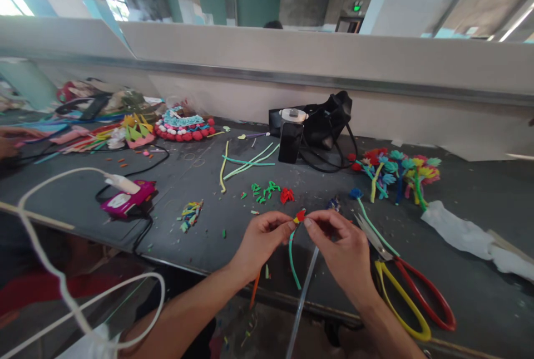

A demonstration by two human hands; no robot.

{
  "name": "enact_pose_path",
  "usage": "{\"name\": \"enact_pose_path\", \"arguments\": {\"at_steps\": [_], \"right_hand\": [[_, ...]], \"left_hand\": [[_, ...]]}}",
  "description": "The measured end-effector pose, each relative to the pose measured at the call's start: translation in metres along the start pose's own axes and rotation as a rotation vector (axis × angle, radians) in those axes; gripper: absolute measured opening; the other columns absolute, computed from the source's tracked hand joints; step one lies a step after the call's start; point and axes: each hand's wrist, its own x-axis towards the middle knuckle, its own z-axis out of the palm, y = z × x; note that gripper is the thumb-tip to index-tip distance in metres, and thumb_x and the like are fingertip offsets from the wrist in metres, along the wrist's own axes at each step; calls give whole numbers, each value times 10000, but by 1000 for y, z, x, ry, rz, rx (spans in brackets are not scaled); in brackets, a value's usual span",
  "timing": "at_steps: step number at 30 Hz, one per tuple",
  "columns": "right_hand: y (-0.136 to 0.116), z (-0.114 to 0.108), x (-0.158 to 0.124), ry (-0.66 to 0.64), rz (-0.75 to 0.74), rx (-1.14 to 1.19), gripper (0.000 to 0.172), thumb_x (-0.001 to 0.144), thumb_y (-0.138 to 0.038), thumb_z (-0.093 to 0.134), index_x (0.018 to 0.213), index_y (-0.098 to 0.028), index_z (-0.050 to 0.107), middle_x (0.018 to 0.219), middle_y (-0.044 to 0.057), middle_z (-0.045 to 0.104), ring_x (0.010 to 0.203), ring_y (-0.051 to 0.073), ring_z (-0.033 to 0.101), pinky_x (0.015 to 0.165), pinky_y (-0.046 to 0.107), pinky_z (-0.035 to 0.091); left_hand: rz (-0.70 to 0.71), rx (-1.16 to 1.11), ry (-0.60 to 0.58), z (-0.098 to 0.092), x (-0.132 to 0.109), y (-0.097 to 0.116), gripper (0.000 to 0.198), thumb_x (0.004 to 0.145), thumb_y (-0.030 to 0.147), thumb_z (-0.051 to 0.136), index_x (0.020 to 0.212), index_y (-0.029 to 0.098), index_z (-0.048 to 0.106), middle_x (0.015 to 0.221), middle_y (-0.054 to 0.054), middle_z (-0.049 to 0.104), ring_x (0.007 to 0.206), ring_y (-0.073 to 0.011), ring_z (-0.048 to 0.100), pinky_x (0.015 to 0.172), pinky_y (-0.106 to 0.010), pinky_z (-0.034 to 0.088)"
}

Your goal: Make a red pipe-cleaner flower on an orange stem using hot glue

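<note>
My left hand [263,235] and my right hand [341,243] meet over the dark table [200,225], both pinched on a small red and yellow flower piece [299,216] at the top of a green pipe-cleaner stem [292,261]. The stem hangs down between my hands. A clear glue stick [302,295] slants below my right hand; whether the hand touches it I cannot tell. Scissors with one yellow and one red handle [406,289] lie just right of my right hand.
A pink glue gun [127,198] with a white cable lies at the left. Green stems [246,161], green bits [262,189], a red piece [286,196], finished flowers [396,172], a black bag [321,122] and white cloth [471,234] surround me. Another person's hand [10,142] shows far left.
</note>
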Motion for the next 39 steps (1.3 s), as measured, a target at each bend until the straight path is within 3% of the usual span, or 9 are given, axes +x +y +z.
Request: {"name": "enact_pose_path", "arguments": {"at_steps": [27, 31, 35, 39], "right_hand": [[6, 3, 2, 6, -101, -109, 109, 831, -240, 581, 745, -209, 640, 688, -17, 614, 605, 123, 530, 591, 242, 421], [2, 2, 1, 17, -79, -87, 135, 855, -300, 579, 803, -211, 666, 731, -8, 642, 625, 124, 554, 603, 243, 444], [1, -10, 5, 110, -50, -123, 214, 854, -385, 581, 940, -215, 678, 776, 8, 674, 623, 133, 583, 595, 251, 462], [22, -41, 13, 177, -63, -431, 269, 839, -426, 549, 975, -226, 668, 794, 32, 685, 669, 182, 619, 655, 306, 486]], "left_hand": [[0, -18, 0, 2, -3, 2, 203, 718, 345, 714, 701, 143, 715, 523, 40, 469, 492, -66, 341, 454, -196, 240], [-23, -36, -19, 0, -2, 0, 238, 727, 375, 715, 718, 138, 696, 512, 44, 459, 485, -61, 346, 434, -190, 210], [-94, -118, -74, -4, 0, -2, 268, 743, 403, 707, 738, 140, 655, 503, 52, 456, 435, -42, 292, 404, -195, 150], [-105, -192, -102, -10, 0, 1, 271, 764, 406, 685, 759, 138, 645, 510, 45, 492, 391, -25, 267, 390, -202, 120]]}}
